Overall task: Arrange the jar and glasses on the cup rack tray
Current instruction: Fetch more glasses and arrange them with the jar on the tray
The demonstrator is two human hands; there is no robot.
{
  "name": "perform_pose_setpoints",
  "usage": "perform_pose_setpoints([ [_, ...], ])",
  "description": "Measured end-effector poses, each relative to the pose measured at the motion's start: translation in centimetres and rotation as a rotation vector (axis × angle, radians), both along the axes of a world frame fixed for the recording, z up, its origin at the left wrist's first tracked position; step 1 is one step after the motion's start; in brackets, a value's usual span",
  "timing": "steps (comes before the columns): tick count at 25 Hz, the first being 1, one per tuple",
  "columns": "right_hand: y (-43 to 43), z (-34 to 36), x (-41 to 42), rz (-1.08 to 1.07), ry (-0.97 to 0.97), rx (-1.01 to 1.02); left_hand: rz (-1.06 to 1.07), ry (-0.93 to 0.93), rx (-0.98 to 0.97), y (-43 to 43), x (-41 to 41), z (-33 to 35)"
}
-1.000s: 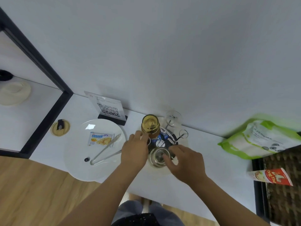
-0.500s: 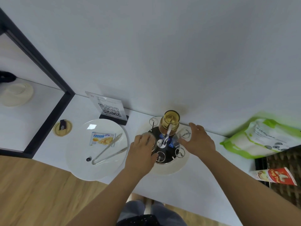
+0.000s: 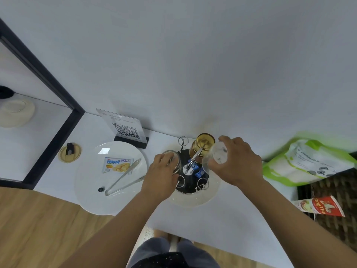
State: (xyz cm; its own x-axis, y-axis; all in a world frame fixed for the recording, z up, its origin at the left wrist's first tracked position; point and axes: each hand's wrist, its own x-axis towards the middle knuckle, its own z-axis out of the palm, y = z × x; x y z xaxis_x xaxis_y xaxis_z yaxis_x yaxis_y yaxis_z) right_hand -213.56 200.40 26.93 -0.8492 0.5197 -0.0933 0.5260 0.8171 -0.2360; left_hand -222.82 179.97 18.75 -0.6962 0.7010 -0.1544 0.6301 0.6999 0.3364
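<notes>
A round metal cup rack tray (image 3: 193, 187) with wire loops stands on a white plate at the back of the white table. An amber jar (image 3: 201, 146) stands at its far side behind the central handle. My left hand (image 3: 159, 177) is closed on an upside-down clear glass (image 3: 174, 161) at the rack's left edge. My right hand (image 3: 236, 163) holds a second clear glass (image 3: 215, 158), tilted with its base toward me, above the rack's right side.
A large white plate (image 3: 90, 182) with a snack packet (image 3: 116, 164) and metal tongs (image 3: 124, 177) lies to the left. A QR code stand (image 3: 125, 128) is behind it. A green bag (image 3: 309, 161) and a red-white cup (image 3: 320, 206) lie right.
My right hand has picked up a clear glass and brought it over the rack's right side. My left hand stays on the glass at the rack's left.
</notes>
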Motion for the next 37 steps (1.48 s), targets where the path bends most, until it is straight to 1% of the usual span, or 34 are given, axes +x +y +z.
perform_pose_setpoints([
  [4, -2.5, 1.8, 0.2, 0.099, 0.056, -0.013, -0.017, 0.0, -0.015, 0.1, -0.5, 0.0],
  [7, -4.3, 1.0, 0.9, 0.162, 0.026, -0.04, -0.024, -0.003, -0.021, 0.0, -0.6, 0.1],
  [9, -5.2, -0.4, 1.5, 0.193, -0.029, -0.039, -0.03, -0.004, -0.018, -0.1, -0.6, 0.1],
  [14, -5.7, -4.6, 1.9, 0.21, -0.244, -0.043, -0.045, -0.003, -0.043, -0.2, -0.8, 0.3],
  [17, -5.5, -6.3, 2.4, 0.189, -0.295, -0.075, -0.049, 0.006, -0.048, -0.3, -0.9, 0.4],
  [20, -5.1, -7.1, 3.1, 0.154, -0.29, -0.106, -0.036, 0.0, -0.008, -0.1, -1.0, 0.6],
  [23, -4.8, -7.2, 3.5, 0.141, -0.24, -0.128, 0.003, -0.014, 0.027, 0.1, -1.6, 0.7],
  [25, -4.7, -7.0, 3.8, 0.137, -0.204, -0.121, 0.046, -0.076, 0.043, -0.1, -1.9, 0.4],
  [27, -4.4, -7.0, 4.2, 0.097, -0.184, -0.122, 0.068, -0.139, 0.037, -0.4, -2.0, 0.2],
  [30, -3.9, -6.9, 4.6, 0.014, -0.172, -0.186, 0.046, -0.136, 0.003, -0.7, -2.0, 0.0],
  [32, -3.9, -6.8, 4.7, 0.016, -0.178, -0.209, 0.059, -0.131, -0.003, -0.8, -2.1, 0.0],
  [37, -4.1, -6.5, 4.6, 0.049, -0.197, -0.189, 0.077, -0.133, -0.021, -0.2, -2.6, 0.5],
])
